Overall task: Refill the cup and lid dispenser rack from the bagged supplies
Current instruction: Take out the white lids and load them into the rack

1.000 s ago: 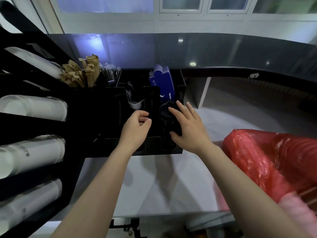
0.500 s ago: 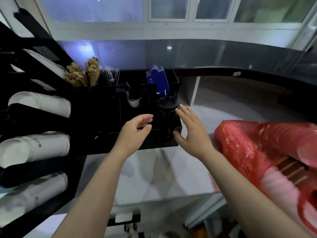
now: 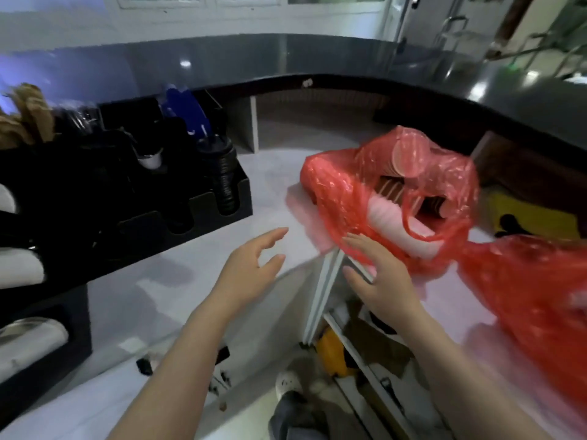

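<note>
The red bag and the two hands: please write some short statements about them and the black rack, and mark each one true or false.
1. The right hand is at the near edge of the red bag. True.
2. The left hand holds a black lid. False: it is open and holds nothing.
3. A stack of black lids stands in the right end of the black rack. True.
4. The red bag lies inside the rack. False: it lies on the pale counter, to the right of the rack.
5. Both hands touch the rack. False: neither hand touches it.
</note>
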{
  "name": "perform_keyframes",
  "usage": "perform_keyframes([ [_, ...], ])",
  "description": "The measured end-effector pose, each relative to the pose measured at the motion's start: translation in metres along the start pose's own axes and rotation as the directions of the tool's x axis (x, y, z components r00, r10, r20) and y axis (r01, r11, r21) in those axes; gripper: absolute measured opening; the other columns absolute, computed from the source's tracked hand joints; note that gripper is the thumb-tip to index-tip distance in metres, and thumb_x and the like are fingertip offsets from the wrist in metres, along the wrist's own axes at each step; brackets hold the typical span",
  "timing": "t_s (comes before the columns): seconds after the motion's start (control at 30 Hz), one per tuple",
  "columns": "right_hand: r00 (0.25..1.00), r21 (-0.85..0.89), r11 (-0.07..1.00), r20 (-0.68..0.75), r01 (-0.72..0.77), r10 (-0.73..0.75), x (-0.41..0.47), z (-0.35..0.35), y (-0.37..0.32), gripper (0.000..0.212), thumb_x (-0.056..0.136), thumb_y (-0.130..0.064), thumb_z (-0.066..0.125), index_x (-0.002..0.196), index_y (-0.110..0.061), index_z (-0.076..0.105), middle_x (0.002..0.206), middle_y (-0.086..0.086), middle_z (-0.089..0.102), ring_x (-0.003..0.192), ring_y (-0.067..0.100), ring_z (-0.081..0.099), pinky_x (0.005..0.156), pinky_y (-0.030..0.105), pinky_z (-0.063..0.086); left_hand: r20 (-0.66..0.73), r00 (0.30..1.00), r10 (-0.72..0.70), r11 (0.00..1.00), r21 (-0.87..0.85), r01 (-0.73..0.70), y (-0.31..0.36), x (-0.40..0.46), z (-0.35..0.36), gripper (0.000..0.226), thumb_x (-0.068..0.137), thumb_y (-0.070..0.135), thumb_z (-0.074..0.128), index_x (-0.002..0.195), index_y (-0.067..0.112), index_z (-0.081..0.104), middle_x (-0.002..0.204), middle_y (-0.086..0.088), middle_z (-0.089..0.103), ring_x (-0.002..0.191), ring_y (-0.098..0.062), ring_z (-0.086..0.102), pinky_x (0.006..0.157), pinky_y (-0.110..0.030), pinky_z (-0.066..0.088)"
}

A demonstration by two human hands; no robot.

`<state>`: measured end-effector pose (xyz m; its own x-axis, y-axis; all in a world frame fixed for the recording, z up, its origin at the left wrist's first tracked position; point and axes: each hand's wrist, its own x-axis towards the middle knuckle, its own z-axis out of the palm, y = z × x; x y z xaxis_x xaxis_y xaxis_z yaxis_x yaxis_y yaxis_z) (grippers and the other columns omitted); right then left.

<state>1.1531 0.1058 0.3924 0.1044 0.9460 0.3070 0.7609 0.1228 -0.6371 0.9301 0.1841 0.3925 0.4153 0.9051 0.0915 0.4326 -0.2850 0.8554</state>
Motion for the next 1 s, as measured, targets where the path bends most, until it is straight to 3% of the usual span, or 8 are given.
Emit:
perform_keyframes([
  [0.17,0.950,-0.051,0.988,-0.283,-0.148,0.128,-0.074,-0.070,0.028,0.038,0.085,-0.008,0.067,0.118,-0.027,0.062,0.114,-0.022,0.060,0.108,-0.001,0.055,0.093,0.017,0.043,0.175,0.980,0.096,0.995,-0.018,-0.095,0.027,-0.012,0.052,0.046,0.094,0.016,0.057,0.136,0.029,0.047,0.137,0.016,0.047,0.124,-0.002,0.045,0.100,-0.014,0.030],
  [0.3,0.807,-0.134,0.960,-0.577,-0.245,0.126,-0.131,-0.128,0.052,0.031,0.083,0.003,0.066,0.103,-0.021,0.066,0.096,-0.008,0.066,0.088,0.003,0.059,0.080,0.016,0.048,0.223,0.960,0.170,0.985,-0.039,-0.165,0.056,-0.007,0.083,0.047,0.093,0.015,0.058,0.137,0.027,0.049,0.136,0.013,0.049,0.123,-0.001,0.045,0.095,-0.007,0.029],
  [0.37,0.736,-0.168,0.938,-0.666,-0.304,0.119,-0.157,-0.153,0.065,0.024,0.083,-0.001,0.064,0.098,-0.019,0.068,0.092,-0.006,0.065,0.084,0.000,0.057,0.079,0.009,0.043,0.239,0.944,0.226,0.974,-0.042,-0.223,0.074,-0.003,0.100,0.046,0.092,0.014,0.059,0.135,0.027,0.049,0.134,0.014,0.049,0.122,-0.001,0.046,0.098,-0.012,0.032],
  [0.5,0.658,-0.302,0.851,-0.750,-0.429,0.065,-0.200,-0.195,0.094,0.018,0.079,-0.009,0.058,0.092,-0.007,0.071,0.091,0.005,0.067,0.085,0.025,0.061,0.085,0.017,0.038,0.266,0.904,0.334,0.942,-0.129,-0.310,0.114,0.006,0.144,0.048,0.090,0.013,0.060,0.123,0.045,0.048,0.122,0.035,0.048,0.112,0.018,0.045,0.090,-0.003,0.035],
  [0.63,0.653,-0.491,0.678,-0.757,-0.547,-0.021,-0.228,-0.242,0.132,0.019,0.075,-0.011,0.062,0.089,-0.008,0.074,0.109,0.017,0.064,0.104,0.036,0.055,0.097,0.038,0.034,0.271,0.843,0.465,0.884,-0.181,-0.430,0.159,0.019,0.199,0.043,0.089,0.009,0.061,0.117,0.042,0.056,0.124,0.029,0.050,0.117,0.020,0.041,0.091,0.001,0.032],
  [0.73,0.743,-0.541,0.639,-0.666,-0.547,0.072,-0.239,-0.275,0.167,0.021,0.072,-0.015,0.066,0.090,-0.013,0.076,0.131,0.021,0.053,0.126,0.041,0.040,0.106,0.052,0.031,0.318,0.795,0.516,0.856,-0.182,-0.483,0.189,0.028,0.240,0.039,0.087,0.011,0.064,0.110,0.043,0.063,0.134,0.024,0.045,0.125,0.015,0.034,0.097,-0.002,0.028],
  [0.9,0.857,-0.590,0.627,-0.415,-0.508,0.304,-0.242,-0.299,0.235,0.034,0.072,-0.011,0.080,0.105,-0.017,0.073,0.149,0.016,0.039,0.141,0.041,0.025,0.110,0.057,0.026,0.491,0.687,0.536,0.783,0.016,-0.622,0.214,0.046,0.307,0.033,0.083,0.023,0.071,0.111,0.042,0.067,0.151,0.017,0.016,0.146,-0.014,0.006,0.118,-0.039,0.008],
  [1.0,0.860,-0.542,0.669,-0.318,-0.510,0.398,-0.235,-0.309,0.267,0.051,0.085,-0.022,0.068,0.134,-0.018,0.054,0.155,0.004,0.031,0.145,0.029,0.020,0.114,0.053,0.022,0.554,0.715,0.425,0.751,0.226,-0.621,0.217,0.057,0.340,0.047,0.084,0.040,0.067,0.128,0.046,0.053,0.159,0.009,0.005,0.147,-0.019,-0.007,0.117,-0.050,0.004],
])
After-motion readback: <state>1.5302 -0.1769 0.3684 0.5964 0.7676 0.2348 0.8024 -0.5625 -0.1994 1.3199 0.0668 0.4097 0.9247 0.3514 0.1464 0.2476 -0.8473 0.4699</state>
